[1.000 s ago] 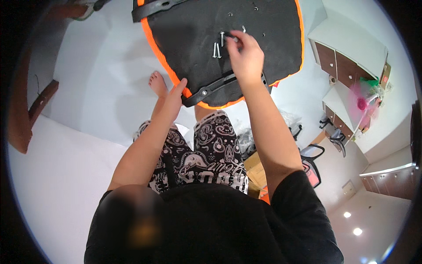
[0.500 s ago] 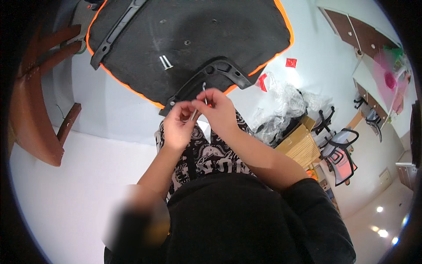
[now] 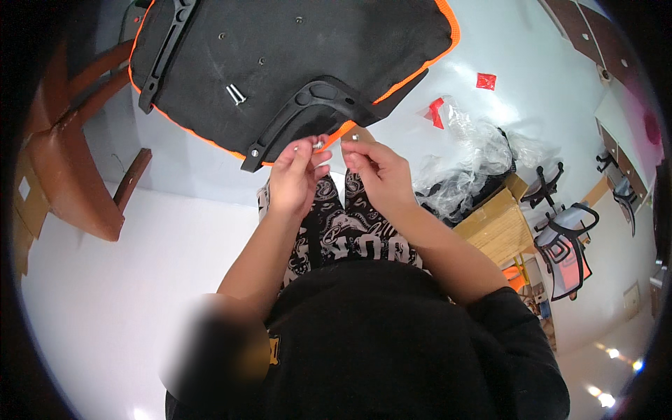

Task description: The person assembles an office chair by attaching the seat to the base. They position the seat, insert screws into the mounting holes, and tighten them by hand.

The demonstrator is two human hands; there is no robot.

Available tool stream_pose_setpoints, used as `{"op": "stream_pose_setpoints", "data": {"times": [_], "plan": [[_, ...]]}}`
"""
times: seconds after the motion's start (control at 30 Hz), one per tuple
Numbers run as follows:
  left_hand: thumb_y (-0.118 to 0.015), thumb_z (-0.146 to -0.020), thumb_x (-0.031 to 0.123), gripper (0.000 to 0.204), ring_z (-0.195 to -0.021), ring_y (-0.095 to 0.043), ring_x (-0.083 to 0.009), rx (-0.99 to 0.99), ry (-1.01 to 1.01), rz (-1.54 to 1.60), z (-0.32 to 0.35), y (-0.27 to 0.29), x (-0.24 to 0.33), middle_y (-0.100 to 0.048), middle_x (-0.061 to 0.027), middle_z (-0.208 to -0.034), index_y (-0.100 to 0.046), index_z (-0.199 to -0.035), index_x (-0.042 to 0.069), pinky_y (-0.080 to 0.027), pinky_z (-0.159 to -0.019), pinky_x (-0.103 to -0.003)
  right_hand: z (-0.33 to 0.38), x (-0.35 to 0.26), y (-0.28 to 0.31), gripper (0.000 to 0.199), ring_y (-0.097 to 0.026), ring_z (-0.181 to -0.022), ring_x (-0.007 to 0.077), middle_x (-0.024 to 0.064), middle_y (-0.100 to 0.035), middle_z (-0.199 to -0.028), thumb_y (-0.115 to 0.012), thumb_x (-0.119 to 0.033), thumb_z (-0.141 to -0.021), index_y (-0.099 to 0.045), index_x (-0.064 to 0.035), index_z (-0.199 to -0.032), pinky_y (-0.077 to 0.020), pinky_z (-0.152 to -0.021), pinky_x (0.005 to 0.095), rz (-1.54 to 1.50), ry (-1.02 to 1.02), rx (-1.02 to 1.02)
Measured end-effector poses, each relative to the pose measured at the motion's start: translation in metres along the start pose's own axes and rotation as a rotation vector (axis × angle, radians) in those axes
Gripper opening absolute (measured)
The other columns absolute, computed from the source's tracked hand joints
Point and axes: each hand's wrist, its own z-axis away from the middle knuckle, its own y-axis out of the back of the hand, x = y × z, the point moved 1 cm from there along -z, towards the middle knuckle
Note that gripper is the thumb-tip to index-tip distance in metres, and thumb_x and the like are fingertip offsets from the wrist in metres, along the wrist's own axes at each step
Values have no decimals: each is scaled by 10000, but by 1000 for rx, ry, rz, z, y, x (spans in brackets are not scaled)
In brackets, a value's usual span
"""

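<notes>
- The black padded seat (image 3: 343,52), edged in orange, is lying just beyond the hands, its side with the holes facing up.
- The left hand (image 3: 292,180) is pinching a small silver piece (image 3: 318,145), probably a bolt, between thumb and fingers in front of the seat's near edge.
- The right hand (image 3: 385,175) is holding its thumb and fingertips together, seemingly around a second silver piece (image 3: 355,138); its kind is too small to tell. The hands are staying apart.
- Done, it seems: the near arm bracket (image 3: 302,98) is lying along the seat's near edge, and a bolt head (image 3: 255,153) is showing in its left end. Whether that bolt is tight, I cannot tell.
- The far arm bracket (image 3: 165,54) is lying along the left edge; its fixing is too small to judge.
- Left over: two silver bolts (image 3: 239,96) are lying loose on the seat, and three small holes (image 3: 262,61) are showing no bolts.
- Clear plastic wrap (image 3: 462,157) is lying beside an open cardboard box (image 3: 497,227) on the right.
</notes>
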Motion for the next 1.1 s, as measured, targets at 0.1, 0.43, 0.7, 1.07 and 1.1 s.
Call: {"op": "stream_pose_setpoints", "data": {"times": [0.1, 0.43, 0.7, 1.07, 1.1], "plan": [[-565, -880, 280, 217, -689, -615, -99, -27, 131, 216, 1, -19, 2, -639, -77, -956, -574, -951, 76, -518, -602, -214, 1, 0, 8, 271, -586, -699, 102, 86, -620, -797, -633, -43, -801, -515, 27, -1035, -472, -646, 224, 65, -63, -15], [-552, -884, 320, 220, -653, -587, -57, -40, 151, 149, 3, -34, -16, -634, -4, -813, -587, -936, 109, -510, -583, -193, -1, 1, 19, 197, -604, -653, 101, 74, -637, -730, -693, -69, -744, -575, -9, -890, -475, -604, 228, -28, -89, 31], [-534, -888, 368, 305, -606, -523, -58, -59, 241, 175, -1, -37, -26, -587, 22, -733, -573, -893, 65, -428, -546, -206, 0, 9, 30, 143, -588, -634, 97, 71, -638, -727, -709, -88, -737, -618, -10, -814, -465, -584, 230, -31, -99, -11], [-472, -907, 432, 342, -621, -447, -38, -205, 318, 185, -4, -48, -31, -532, 55, -735, -558, -950, 104, -355, -526, -187, -14, 9, 46, 132, -581, -648, 106, 56, -604, -739, -722, -94, -712, -648, -32, -802, -468, -580, 251, 232, 109, -86], [-461, -911, 437, 349, -622, -440, -36, -204, 321, 179, -6, -48, -32, -528, 59, -729, -562, -949, 105, -349, -529, -185, -15, 7, 45, 139, -586, -660, 107, 55, -609, -748, -720, -90, -712, -647, -33, -816, -473, -593, 251, 192, 72, -86]]}}
